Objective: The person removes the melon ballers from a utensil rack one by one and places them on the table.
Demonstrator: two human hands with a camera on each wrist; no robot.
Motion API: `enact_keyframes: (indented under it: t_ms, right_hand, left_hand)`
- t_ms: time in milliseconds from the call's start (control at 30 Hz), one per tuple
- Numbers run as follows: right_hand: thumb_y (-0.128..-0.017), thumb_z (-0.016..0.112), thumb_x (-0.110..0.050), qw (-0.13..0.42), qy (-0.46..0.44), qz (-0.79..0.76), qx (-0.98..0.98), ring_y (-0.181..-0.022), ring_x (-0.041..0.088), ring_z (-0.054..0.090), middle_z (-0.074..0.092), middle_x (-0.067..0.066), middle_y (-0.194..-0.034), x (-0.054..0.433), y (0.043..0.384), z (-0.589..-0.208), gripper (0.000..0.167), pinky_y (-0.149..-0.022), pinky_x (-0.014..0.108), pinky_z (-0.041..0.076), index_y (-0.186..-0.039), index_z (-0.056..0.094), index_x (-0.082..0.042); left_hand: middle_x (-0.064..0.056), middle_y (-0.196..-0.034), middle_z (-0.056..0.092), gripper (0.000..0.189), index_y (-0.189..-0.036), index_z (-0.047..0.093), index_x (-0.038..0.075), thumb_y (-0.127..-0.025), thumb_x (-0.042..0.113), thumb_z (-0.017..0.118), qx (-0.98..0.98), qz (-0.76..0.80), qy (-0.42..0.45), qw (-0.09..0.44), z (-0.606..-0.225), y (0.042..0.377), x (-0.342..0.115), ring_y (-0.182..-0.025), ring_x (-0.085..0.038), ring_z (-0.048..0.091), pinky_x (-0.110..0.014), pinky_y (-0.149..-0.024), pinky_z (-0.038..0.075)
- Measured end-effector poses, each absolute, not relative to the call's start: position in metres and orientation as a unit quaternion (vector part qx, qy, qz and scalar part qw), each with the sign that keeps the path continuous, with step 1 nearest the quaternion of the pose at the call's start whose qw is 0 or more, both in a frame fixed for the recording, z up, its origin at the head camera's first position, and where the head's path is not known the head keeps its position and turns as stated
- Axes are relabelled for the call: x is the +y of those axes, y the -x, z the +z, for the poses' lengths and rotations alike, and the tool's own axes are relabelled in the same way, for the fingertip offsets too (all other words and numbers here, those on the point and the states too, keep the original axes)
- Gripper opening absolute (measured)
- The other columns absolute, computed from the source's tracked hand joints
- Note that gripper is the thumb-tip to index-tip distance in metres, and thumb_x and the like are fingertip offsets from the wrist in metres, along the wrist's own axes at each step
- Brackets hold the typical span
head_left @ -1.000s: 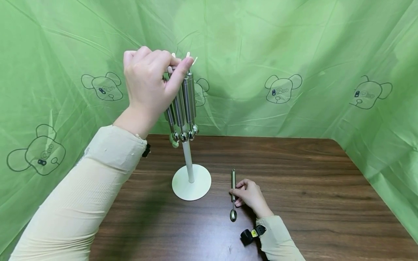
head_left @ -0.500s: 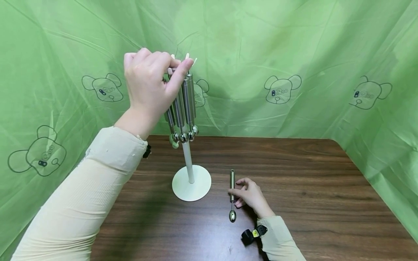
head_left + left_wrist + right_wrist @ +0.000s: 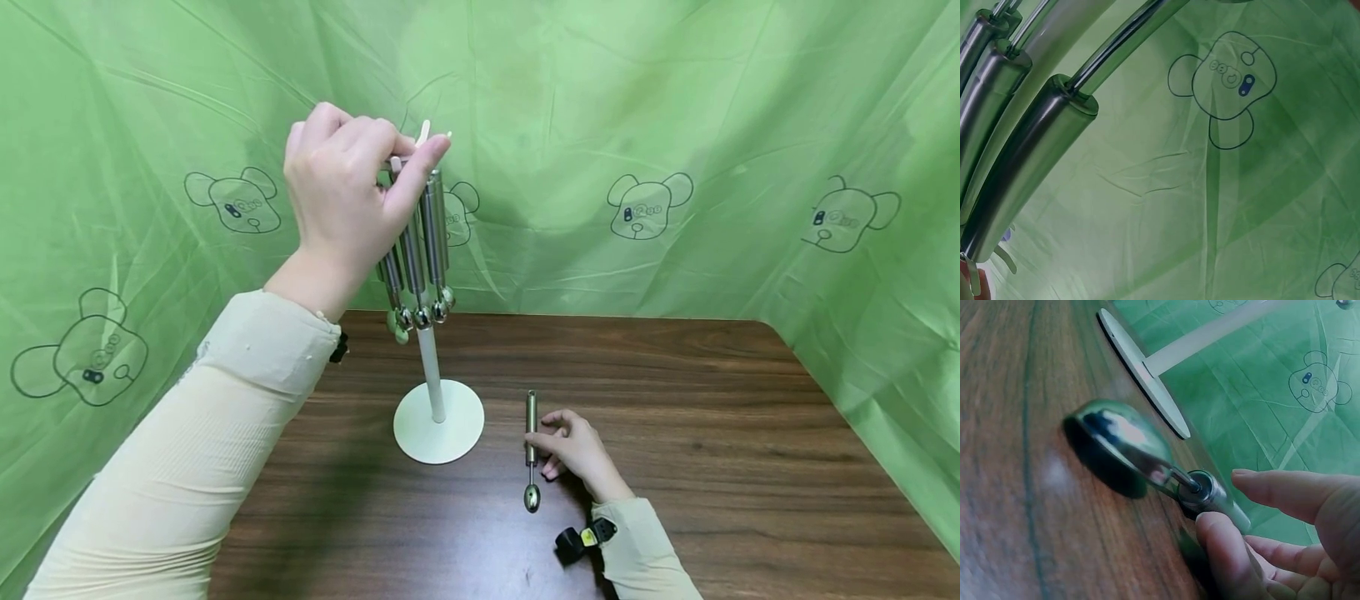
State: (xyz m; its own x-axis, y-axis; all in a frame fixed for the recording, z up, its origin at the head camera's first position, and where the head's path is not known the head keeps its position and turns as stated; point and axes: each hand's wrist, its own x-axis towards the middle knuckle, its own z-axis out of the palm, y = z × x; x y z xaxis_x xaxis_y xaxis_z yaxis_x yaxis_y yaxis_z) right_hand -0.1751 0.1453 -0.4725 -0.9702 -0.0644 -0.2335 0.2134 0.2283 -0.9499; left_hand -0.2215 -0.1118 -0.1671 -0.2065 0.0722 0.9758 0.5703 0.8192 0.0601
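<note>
One spoon lies just left of my loose-fingered right hand. Far left, my left hand grips the stand up top.

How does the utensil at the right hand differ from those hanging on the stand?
Place: the loose utensil is down near the tabletop; the hanging utensils are up on the white stand. Pose: the loose utensil's handle points toward the tabletop's far edge; the hanging utensils have handles up and heads down. Hands: the right hand touches the loose utensil, while the left hand is by the hanging utensils' tops. Both share shiny metal and thin necks.
</note>
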Motion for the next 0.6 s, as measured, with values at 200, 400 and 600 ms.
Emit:
enact_keyframes:
  t_ms: [200,400,600]
  right_hand:
    - [-0.084,0.076,-0.014,0.115,-0.041,-0.623,0.772,-0.042,0.011,0.058,0.060,0.010,-0.071,0.1482,0.1758,-0.4715,0.047,-0.043,0.028,0.052,-0.120,0.053,0.007]
    - [-0.085,0.075,-0.014,0.122,-0.041,-0.624,0.771,-0.042,0.011,0.058,0.061,0.009,-0.070,0.1490,0.1758,-0.4712,0.046,-0.043,0.027,0.050,-0.121,0.054,0.007]
    - [-0.086,0.073,-0.012,0.093,-0.050,-0.624,0.774,-0.040,0.011,0.056,0.059,0.008,-0.063,0.1500,0.1759,-0.4686,0.042,-0.041,0.026,0.049,-0.119,0.056,0.007]
  left_hand:
    - [-0.008,-0.070,0.072,0.046,-0.074,0.070,0.005,-0.091,0.047,0.066,-0.754,-0.195,0.212,0.590,-0.1668,0.2205,-0.1117,-0.065,-0.028,0.055,-0.038,-0.059,0.035]
    - [-0.007,-0.070,0.072,0.046,-0.075,0.069,0.005,-0.091,0.048,0.066,-0.758,-0.191,0.207,0.589,-0.1671,0.2197,-0.1115,-0.064,-0.027,0.056,-0.038,-0.055,0.035]
    - [-0.007,-0.069,0.072,0.047,-0.074,0.069,0.004,-0.092,0.048,0.065,-0.755,-0.184,0.213,0.592,-0.1664,0.2203,-0.1126,-0.063,-0.027,0.057,-0.037,-0.054,0.035]
